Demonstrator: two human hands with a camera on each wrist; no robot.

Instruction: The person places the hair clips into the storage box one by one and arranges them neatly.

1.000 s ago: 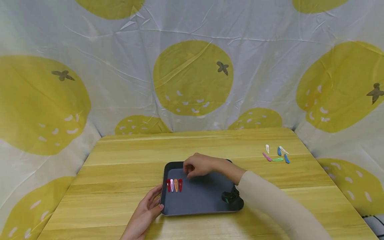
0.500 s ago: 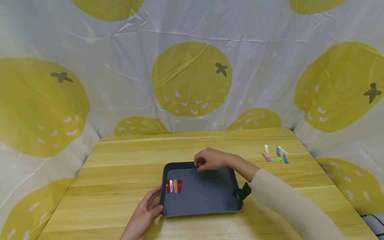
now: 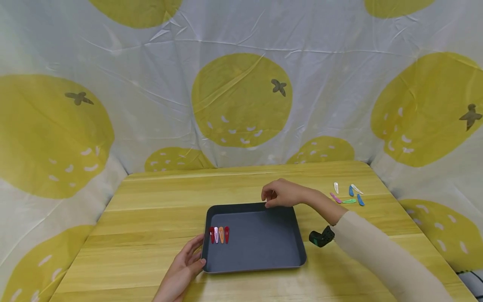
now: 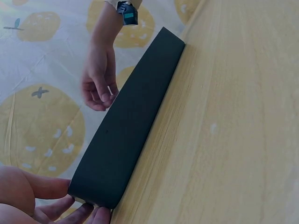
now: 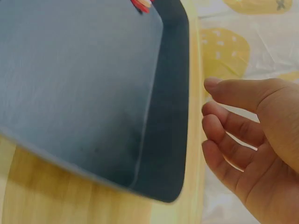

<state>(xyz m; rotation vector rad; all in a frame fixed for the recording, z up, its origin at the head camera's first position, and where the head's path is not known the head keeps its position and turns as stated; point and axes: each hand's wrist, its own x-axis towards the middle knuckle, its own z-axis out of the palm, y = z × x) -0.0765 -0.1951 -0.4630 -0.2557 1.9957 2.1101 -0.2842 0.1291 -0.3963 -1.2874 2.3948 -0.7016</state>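
A dark grey baking tray [image 3: 256, 243] lies on the wooden table. At its left side, upright hair clips [image 3: 221, 235] in red, pale lilac and orange stand in a short row. My left hand [image 3: 183, 265] grips the tray's near left corner; the left wrist view puts the thumb [image 4: 46, 185] at the rim with fingers curled against the outer wall. Over the tray's far rim hovers my right hand [image 3: 281, 193], fingers loosely bent. Nothing shows between the thumb [image 5: 238, 93] and fingers in the right wrist view, where they are apart from the tray wall.
Toward the table's far right lie several loose hair clips, among them a green one [image 3: 349, 201], a pink one [image 3: 335, 197], a blue one [image 3: 360, 200] and a white one [image 3: 336, 187]. A fruit-print curtain [image 3: 320, 84] surrounds the table [image 3: 162, 201].
My right hand has moved right and away from the clip row, from over the tray's inside to its far rim. My left hand keeps its hold on the corner; the clips stay put.
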